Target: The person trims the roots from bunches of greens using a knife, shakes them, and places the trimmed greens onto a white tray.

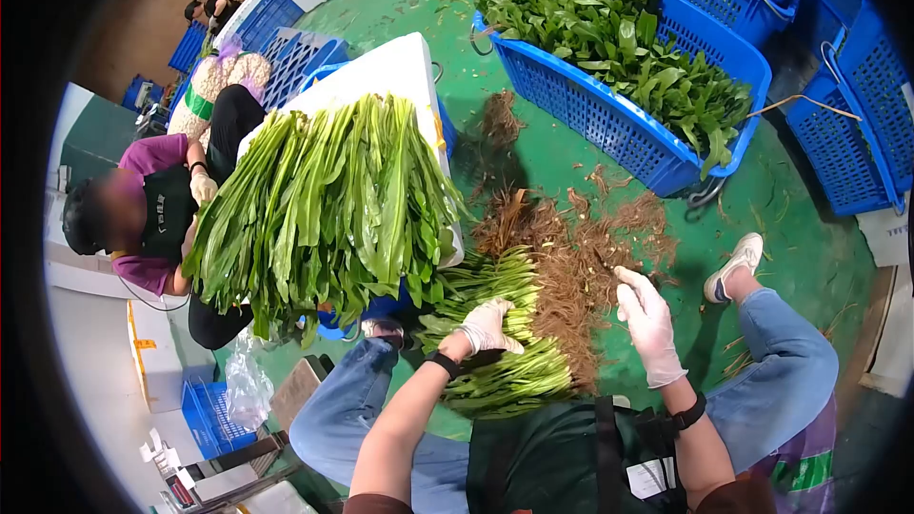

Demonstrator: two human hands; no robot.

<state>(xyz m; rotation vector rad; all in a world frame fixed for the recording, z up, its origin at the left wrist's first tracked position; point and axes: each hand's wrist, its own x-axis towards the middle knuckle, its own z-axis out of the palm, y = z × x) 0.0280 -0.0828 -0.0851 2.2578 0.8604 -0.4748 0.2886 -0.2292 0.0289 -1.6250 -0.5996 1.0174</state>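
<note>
My left hand [488, 326], in a white glove, is on a pile of long-stemmed leafy greens [519, 371] on the floor between my legs. Its fingers curl over some pale stalks, and part of the grip is hidden among them. Brown stringy roots [566, 300] still join the stems on the pile's right side. Off to the right, my gloved right hand [649, 324] is raised with fingers stretched out, holding nothing. More long green leaves [324, 200] lie in a thick layer over a white board [405, 67] at the left.
A blue crate [609, 105] full of greens stands ahead, with stacked blue crates [847, 124] at right. Loose root scraps [500, 119] litter the green floor [438, 29]. Another person [157, 200] sits beyond the board. A clear plastic bag [249, 390] lies at lower left.
</note>
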